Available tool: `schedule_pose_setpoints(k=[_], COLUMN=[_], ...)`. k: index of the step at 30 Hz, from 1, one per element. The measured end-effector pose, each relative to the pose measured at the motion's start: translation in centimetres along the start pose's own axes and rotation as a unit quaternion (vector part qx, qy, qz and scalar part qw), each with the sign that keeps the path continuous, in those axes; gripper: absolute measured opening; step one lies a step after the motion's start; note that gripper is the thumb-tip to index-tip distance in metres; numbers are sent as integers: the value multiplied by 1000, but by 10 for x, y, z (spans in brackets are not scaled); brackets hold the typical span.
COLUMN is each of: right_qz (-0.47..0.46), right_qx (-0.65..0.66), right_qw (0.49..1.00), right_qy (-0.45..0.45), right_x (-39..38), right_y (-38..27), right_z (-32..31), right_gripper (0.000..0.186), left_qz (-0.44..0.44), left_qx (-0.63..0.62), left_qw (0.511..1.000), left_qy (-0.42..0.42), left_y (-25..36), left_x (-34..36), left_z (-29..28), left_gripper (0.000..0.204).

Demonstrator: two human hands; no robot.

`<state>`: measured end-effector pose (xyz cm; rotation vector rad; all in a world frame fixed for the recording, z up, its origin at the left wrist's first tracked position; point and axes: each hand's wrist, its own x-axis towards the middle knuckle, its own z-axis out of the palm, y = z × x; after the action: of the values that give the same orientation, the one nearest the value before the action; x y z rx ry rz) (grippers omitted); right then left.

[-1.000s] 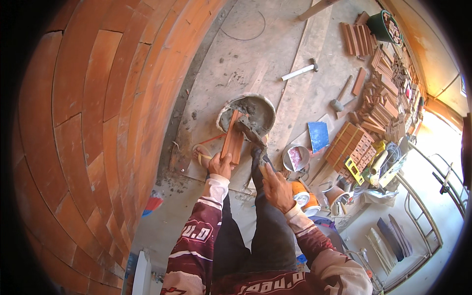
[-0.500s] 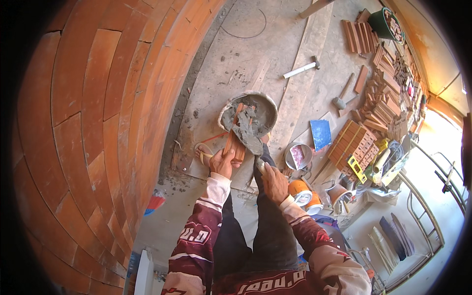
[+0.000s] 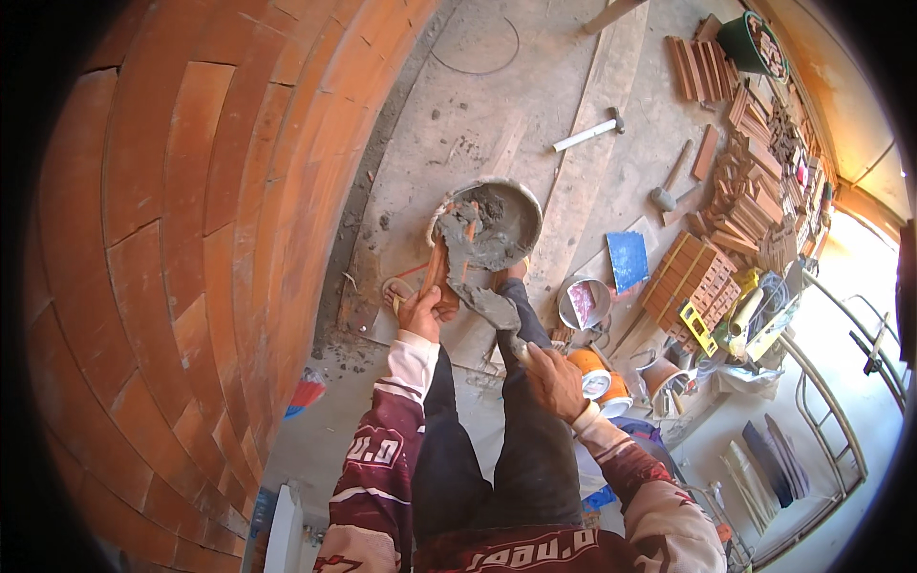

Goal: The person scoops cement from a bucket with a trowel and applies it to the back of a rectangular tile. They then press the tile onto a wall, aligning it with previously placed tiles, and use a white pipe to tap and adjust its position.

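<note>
My left hand (image 3: 420, 313) is closed round the near end of a long orange brick tile (image 3: 435, 271). Grey mortar lies on the tile's far part, which reaches over the rim of a bucket (image 3: 538, 212) holding wet mortar. In my right hand (image 3: 557, 382) is the handle of a trowel (image 3: 489, 306), its blade coated in mortar. The blade sits just right of the tile's near end, above my leg; whether the two touch I cannot tell.
A tiled wall (image 3: 181, 267) rises close on my left. A white-handled hammer (image 3: 587, 135) and a mallet (image 3: 662, 199) lie ahead on the floor. To the right are stacked bricks (image 3: 690, 270), a blue board (image 3: 627, 262), a small pail (image 3: 584, 327) and orange buckets (image 3: 611, 396).
The trowel has moved from over the tile toward me and to the right. My left hand and the tile have shifted slightly left, with mortar left on the tile.
</note>
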<state>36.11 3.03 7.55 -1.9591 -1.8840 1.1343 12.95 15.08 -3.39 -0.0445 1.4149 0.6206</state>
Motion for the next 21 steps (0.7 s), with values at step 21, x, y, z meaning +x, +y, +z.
schedule_pose_setpoints(k=[21], right_qz=[-26], right_qx=[129], right_qw=[982], right_qy=[138], right_x=[44], right_y=[34], right_z=[100], right_gripper=[52], left_qz=[-59], left_qx=[-11], left_qw=[995], left_qy=[-79], left_y=[29], left_x=[-38], left_z=[17], left_gripper=[27])
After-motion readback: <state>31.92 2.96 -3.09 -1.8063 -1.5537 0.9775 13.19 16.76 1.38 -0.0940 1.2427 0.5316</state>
